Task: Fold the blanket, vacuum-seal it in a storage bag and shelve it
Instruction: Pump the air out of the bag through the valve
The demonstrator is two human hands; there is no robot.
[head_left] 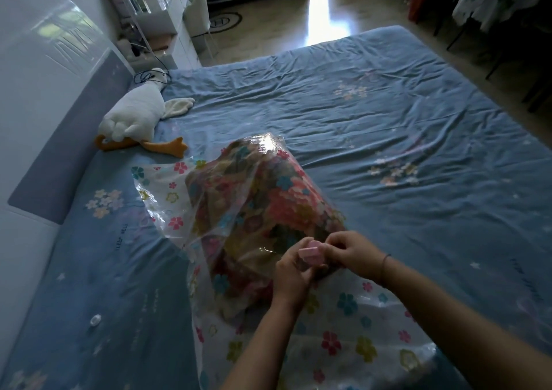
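A folded flower-patterned blanket (263, 204) sits inside a clear storage bag (343, 339) printed with coloured flowers, lying on the blue bed. A small pink valve cap (311, 254) sits on the bag's upper face. My left hand (291, 273) grips the bag just under the cap with curled fingers. My right hand (348, 250) pinches the cap from the right side. A thin band circles my right wrist.
The blue bed sheet (388, 115) spreads wide to the right and far side. A white plush goose (134, 115) lies by the grey headboard (68, 138) at left. A small round white cap (95, 319) lies on the sheet at lower left. A desk and chair (197, 10) stand beyond.
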